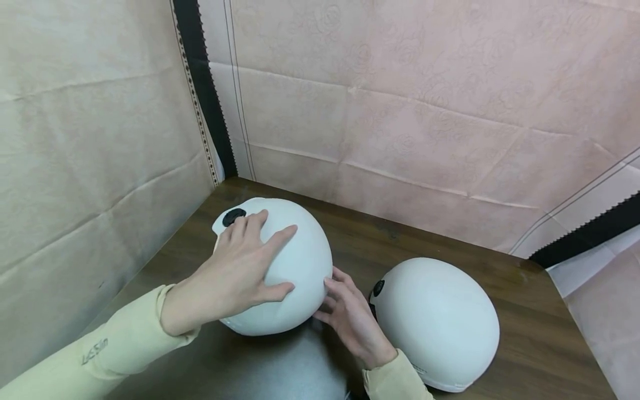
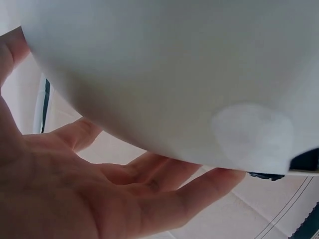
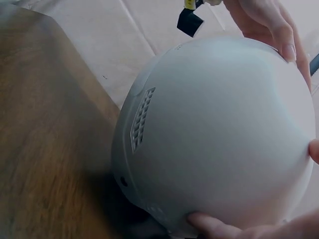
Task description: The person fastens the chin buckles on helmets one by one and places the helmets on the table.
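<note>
A smooth white helmet (image 1: 305,250) with a round black fitting near its front edge is tilted between both hands. My left hand (image 1: 240,266) spreads across its dome, and in the left wrist view the fingertips touch the helmet's shell (image 2: 174,74). From the other side, my right hand (image 1: 352,316) holds the helmet low on its curve, thumb and fingers apart around it. The right wrist view shows its thumb (image 3: 212,224) against the shell, beside a side vent (image 3: 143,119). The helmet's underside is hidden in the head view.
A second white helmet (image 1: 440,322) rests dome-up on the brown wooden table (image 1: 540,328), close to my right wrist. Pale patterned cloth (image 1: 400,111) hangs behind the table and along its left side. A grey, blurred surface (image 1: 295,366) shows below the tilted helmet.
</note>
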`<state>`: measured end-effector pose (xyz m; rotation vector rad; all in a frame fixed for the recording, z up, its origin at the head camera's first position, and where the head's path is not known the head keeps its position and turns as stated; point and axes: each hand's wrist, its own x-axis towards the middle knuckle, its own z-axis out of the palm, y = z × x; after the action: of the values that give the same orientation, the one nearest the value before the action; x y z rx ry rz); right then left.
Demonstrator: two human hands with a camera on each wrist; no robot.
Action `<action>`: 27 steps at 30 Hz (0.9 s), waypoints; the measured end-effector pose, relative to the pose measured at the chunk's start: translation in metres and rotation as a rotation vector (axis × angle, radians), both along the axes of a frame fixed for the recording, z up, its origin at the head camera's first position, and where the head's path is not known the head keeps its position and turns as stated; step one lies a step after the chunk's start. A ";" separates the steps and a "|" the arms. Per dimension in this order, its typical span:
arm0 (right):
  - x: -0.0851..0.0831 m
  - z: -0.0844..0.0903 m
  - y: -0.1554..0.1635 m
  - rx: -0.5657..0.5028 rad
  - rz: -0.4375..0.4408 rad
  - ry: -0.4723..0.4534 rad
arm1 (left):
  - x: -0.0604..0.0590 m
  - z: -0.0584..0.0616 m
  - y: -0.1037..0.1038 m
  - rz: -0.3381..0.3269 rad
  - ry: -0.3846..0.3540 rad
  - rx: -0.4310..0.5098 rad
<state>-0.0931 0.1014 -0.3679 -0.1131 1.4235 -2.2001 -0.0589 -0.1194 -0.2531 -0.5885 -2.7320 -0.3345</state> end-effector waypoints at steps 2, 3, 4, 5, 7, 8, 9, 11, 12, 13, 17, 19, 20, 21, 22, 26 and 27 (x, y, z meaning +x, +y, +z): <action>0.001 0.000 -0.001 0.009 -0.014 0.010 | -0.001 0.001 0.000 0.001 -0.018 0.012; 0.002 0.001 -0.001 0.018 -0.021 0.016 | -0.001 0.001 0.000 0.002 -0.031 0.020; 0.002 0.001 -0.002 0.028 -0.027 0.024 | -0.002 0.001 0.000 0.004 -0.042 0.028; 0.002 0.002 -0.002 0.041 -0.034 0.031 | -0.003 0.002 0.000 0.007 -0.054 0.036; 0.003 0.004 -0.003 0.071 -0.044 0.052 | -0.005 0.002 -0.002 0.013 -0.082 0.056; 0.004 0.005 -0.003 0.086 -0.048 0.065 | -0.006 0.002 -0.003 0.017 -0.096 0.065; 0.004 0.006 -0.003 0.098 -0.051 0.078 | -0.007 0.002 -0.004 0.021 -0.111 0.074; 0.004 0.008 -0.003 0.119 -0.061 0.105 | -0.009 0.003 -0.006 0.028 -0.138 0.090; 0.004 0.009 -0.002 0.127 -0.066 0.119 | -0.009 0.003 -0.007 0.029 -0.149 0.096; 0.004 0.010 -0.002 0.136 -0.070 0.130 | -0.010 0.003 -0.007 0.030 -0.158 0.101; 0.004 0.012 -0.002 0.196 -0.086 0.179 | -0.011 0.003 -0.009 0.031 -0.182 0.120; 0.005 0.013 -0.002 0.223 -0.085 0.210 | -0.011 0.002 -0.009 0.030 -0.190 0.135; 0.005 0.014 -0.002 0.233 -0.083 0.226 | -0.011 0.002 -0.009 0.027 -0.192 0.145; 0.005 0.015 -0.002 0.239 -0.083 0.240 | -0.011 0.002 -0.009 0.025 -0.193 0.154; 0.006 0.016 -0.002 0.242 -0.084 0.250 | -0.011 0.001 -0.009 0.027 -0.197 0.163; 0.007 0.019 -0.001 0.264 -0.110 0.268 | -0.010 0.000 -0.009 0.031 -0.188 0.188; 0.007 0.020 -0.001 0.276 -0.123 0.273 | -0.010 0.000 -0.009 0.036 -0.187 0.192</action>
<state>-0.0862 0.1005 -0.3481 -0.2414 1.9167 -2.1199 -0.0693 -0.1281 -0.2534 -0.4772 -2.8382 -0.6655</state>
